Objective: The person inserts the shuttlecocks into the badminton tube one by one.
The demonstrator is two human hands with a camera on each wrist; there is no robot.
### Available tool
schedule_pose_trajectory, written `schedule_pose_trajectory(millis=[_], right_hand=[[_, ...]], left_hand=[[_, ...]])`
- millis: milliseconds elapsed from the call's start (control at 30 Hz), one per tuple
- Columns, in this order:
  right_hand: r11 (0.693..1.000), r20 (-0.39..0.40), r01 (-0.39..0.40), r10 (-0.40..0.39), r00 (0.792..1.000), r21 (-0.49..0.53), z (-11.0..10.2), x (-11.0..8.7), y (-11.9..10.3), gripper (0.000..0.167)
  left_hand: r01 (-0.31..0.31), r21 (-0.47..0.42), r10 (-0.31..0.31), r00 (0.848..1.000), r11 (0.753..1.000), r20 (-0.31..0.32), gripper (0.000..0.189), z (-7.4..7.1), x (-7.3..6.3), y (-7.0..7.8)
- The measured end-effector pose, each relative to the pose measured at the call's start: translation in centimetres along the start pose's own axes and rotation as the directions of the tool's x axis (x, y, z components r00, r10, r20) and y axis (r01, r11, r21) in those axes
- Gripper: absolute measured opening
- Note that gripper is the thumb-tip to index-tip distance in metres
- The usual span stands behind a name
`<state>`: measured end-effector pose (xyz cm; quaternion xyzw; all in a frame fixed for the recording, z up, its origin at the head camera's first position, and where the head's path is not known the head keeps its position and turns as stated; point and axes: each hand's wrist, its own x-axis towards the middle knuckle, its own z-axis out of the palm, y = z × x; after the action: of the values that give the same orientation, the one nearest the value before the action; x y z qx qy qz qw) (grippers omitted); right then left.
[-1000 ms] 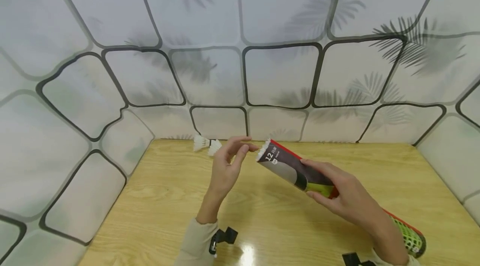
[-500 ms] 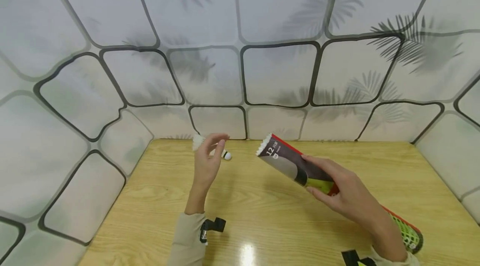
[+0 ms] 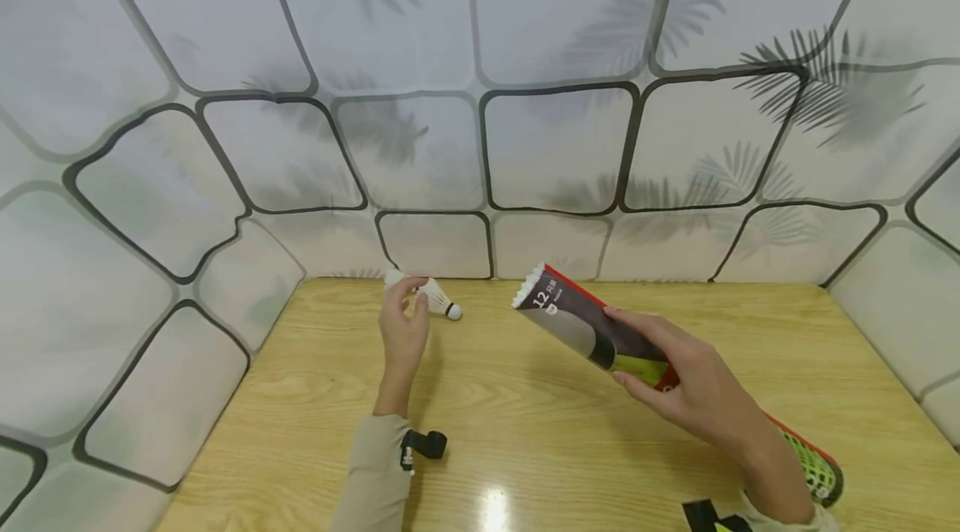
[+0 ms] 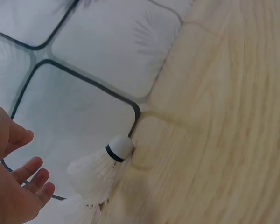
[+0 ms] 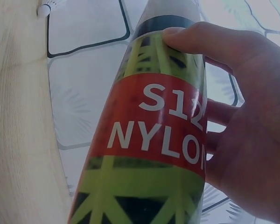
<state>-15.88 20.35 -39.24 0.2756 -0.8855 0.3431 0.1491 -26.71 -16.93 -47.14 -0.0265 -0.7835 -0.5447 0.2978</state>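
Note:
My right hand (image 3: 697, 382) grips a long printed shuttlecock tube (image 3: 577, 323), thumb and fingers around its middle. The tube is tilted, its white-edged end up toward the left; its green lower end shows beyond my forearm. In the right wrist view the tube (image 5: 144, 140) shows a red band lettered NYLON. My left hand (image 3: 403, 336) is at the back left, right beside a white shuttlecock (image 3: 439, 299) with a black-banded cork. The fingers are loosely bent, apart from the shuttlecock (image 4: 95, 175) in the left wrist view. A second shuttlecock (image 3: 392, 276) is partly hidden behind this hand.
The wooden table (image 3: 510, 407) meets a patterned fabric wall (image 3: 558, 148) at the back, with more of it along both sides. Black camera mounts (image 3: 423, 444) are strapped at the wrists.
My left hand has moved left, from near the tube's upper end to the shuttlecocks, uncovering one's cork. The right hand keeps its grip, and the tube stays nearly in place.

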Motion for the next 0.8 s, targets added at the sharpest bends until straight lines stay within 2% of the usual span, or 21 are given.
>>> schedule_pose_trajectory(millis=[233,400,500,667,800], right_hand=[[1.000,0.009,0.005,-0.005,1.000,0.025,0.0,0.0,-0.2,0.074],[1.000,0.006,0.000,0.000,1.000,0.013,-0.1,0.0,-0.2,0.074],[1.000,0.010,0.006,-0.006,1.000,-0.001,-0.1,0.1,-0.2,0.074],[1.000,0.014,-0.002,0.002,1.000,-0.004,0.0,0.0,-0.2,0.074],[1.000,0.016,-0.004,0.004,1.000,-0.002,0.0,0.0,-0.1,0.073]], left_hand=[[0.073,0.042,-0.076,0.995,0.996,0.067,0.025,-0.6,0.9,-2.3],[0.075,0.038,-0.078,0.993,0.996,0.094,0.025,-0.8,1.1,-3.5],[0.074,0.031,-0.077,0.989,0.997,0.124,0.027,-0.8,1.2,-4.0],[0.116,0.052,-0.124,0.971,0.992,0.204,0.029,-0.6,1.2,-4.4],[0.117,0.069,-0.129,0.969,0.991,0.209,0.021,-0.6,1.1,-4.4]])
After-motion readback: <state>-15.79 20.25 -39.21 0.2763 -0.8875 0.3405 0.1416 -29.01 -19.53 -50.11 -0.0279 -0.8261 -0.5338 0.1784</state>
